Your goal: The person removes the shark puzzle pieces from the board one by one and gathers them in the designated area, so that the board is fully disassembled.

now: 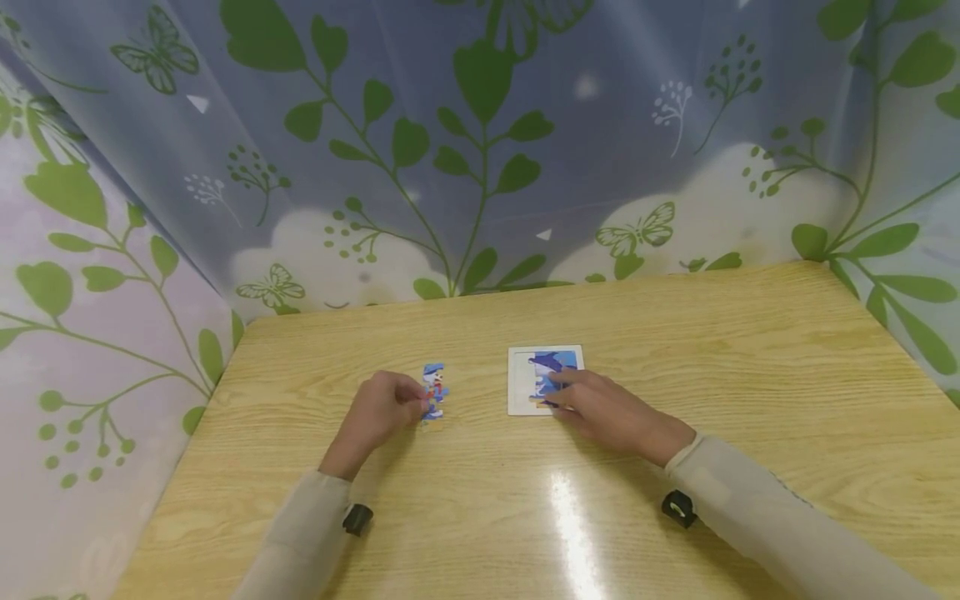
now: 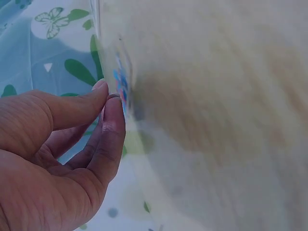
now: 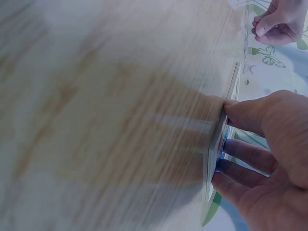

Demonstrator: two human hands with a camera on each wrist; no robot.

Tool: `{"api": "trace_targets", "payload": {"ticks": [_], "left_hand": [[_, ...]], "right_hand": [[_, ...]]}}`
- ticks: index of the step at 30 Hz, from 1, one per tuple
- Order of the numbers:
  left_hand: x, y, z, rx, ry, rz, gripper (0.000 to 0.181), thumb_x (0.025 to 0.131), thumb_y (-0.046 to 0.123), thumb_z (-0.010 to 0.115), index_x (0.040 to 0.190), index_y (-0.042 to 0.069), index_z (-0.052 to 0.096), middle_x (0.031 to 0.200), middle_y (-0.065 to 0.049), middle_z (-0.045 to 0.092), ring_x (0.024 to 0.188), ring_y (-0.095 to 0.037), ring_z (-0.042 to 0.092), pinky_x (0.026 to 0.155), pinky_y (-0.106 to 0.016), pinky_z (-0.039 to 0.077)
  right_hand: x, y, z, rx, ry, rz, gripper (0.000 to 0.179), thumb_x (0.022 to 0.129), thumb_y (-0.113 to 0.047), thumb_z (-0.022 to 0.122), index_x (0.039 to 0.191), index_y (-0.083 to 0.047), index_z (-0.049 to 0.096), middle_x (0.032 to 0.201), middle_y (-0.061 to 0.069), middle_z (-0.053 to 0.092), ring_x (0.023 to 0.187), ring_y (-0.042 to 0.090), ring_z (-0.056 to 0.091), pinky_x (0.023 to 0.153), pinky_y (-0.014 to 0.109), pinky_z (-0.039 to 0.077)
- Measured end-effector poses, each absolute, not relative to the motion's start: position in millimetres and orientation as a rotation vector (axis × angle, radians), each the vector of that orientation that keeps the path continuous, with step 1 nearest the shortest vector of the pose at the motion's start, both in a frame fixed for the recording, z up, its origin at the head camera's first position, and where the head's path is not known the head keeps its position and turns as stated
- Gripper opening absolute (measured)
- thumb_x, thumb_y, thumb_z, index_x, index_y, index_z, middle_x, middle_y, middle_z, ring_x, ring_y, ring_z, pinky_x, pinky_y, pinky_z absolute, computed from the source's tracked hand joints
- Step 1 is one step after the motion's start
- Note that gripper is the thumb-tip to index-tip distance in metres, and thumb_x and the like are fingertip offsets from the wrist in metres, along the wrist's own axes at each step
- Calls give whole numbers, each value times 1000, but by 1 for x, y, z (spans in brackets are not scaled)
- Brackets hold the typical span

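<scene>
My left hand [image 1: 382, 412] pinches the near side of a small upright column of joined jigsaw pieces [image 1: 433, 377], which carries a blue, white and red picture. In the left wrist view, the thumb and index fingertips meet right at the pieces [image 2: 121, 86]. To the right lies a white-framed puzzle board [image 1: 518, 400], its right part filled with blue and purple jigsaw pieces [image 1: 542, 362]. My right hand [image 1: 611, 412] rests on that filled part with its fingers spread. In the right wrist view, the thumb touches the edge of the board [image 3: 210, 156], and the other fingers reach over its top.
Both things lie on a wood-grain table [image 1: 480, 483]. Behind it hangs a blue curtain [image 1: 420, 167] printed with leaves and butterflies, and a lighter patterned one [image 1: 97, 333] hangs at the left. Each wrist wears a black device [image 1: 678, 508] on a strap.
</scene>
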State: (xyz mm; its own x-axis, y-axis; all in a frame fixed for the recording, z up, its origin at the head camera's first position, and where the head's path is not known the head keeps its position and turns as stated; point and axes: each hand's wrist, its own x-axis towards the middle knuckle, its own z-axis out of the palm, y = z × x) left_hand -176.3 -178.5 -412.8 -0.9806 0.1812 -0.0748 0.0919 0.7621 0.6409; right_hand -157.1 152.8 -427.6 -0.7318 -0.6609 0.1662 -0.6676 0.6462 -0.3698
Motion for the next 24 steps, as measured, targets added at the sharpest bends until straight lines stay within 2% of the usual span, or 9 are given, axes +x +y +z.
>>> {"api": "trace_targets", "payload": {"ticks": [11,18,24], "left_hand": [[-192,-144,-406,385,2820,1041,4,90,5,76,92,3,78,90,-7,75,84,-21,71,79,-40,58],[-202,-116,-407,388,2808,1016,6,91,7,75,95,4,78,94,-7,76,91,-23,71,85,-41,57],[-212,-92,-412,410,2813,996,7,91,8,76,95,4,79,93,-7,76,90,-22,71,84,-39,56]], "right_hand": [[-157,153,-428,1141,-2839,649,21,95,-1,69,114,5,73,130,30,62,124,44,58,99,53,50],[-157,152,-427,1146,-2835,635,20,94,-1,69,113,5,74,129,30,62,124,44,58,99,52,50],[-158,153,-427,1142,-2842,644,22,95,-1,68,115,5,73,129,30,62,123,44,59,100,52,49]]}}
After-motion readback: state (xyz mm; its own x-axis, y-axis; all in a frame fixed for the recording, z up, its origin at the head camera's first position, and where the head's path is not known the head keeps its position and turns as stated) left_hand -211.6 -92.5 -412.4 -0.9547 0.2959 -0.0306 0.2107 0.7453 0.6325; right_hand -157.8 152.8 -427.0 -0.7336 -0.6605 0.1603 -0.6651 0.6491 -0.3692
